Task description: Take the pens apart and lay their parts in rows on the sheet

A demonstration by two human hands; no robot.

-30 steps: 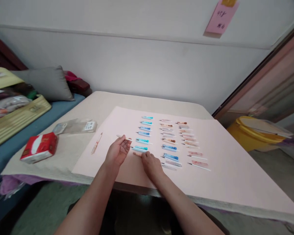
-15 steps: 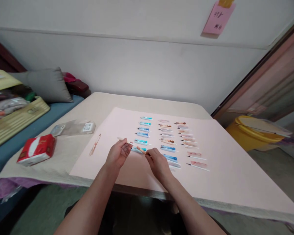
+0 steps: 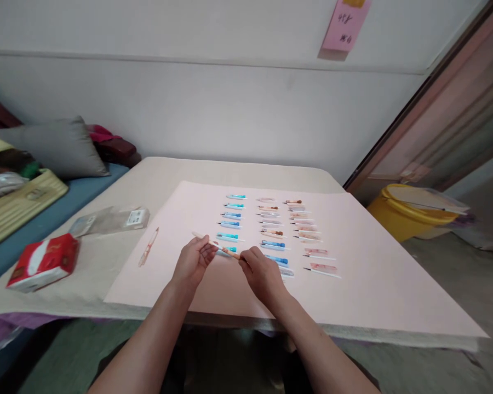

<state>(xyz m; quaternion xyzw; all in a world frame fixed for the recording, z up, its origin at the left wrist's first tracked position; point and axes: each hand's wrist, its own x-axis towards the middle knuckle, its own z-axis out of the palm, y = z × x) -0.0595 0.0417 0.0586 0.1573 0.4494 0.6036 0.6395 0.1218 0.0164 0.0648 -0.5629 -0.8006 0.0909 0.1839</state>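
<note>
My left hand (image 3: 194,261) pinches a thin pale pen body (image 3: 201,237) that sticks out up and to the left. My right hand (image 3: 259,273) pinches a small orange cap (image 3: 233,253) and holds it against the pen's near end, just above the pink paper sheet (image 3: 365,273). Behind the hands lie rows of pens on the sheet: a column of blue pens (image 3: 230,216), a middle column of pinkish and blue pens (image 3: 269,221), and a right column of pink pens (image 3: 304,224).
A single pink pen (image 3: 148,247) lies apart at the sheet's left edge. On the beige tablecloth (image 3: 168,169) sit a clear plastic packet (image 3: 109,219) and a red tissue pack (image 3: 43,261). A yellow bucket (image 3: 411,216) stands right of the table.
My right hand lifted the orange cap off the sheet and brought it up to the pen in my left hand. The view drifted right.
</note>
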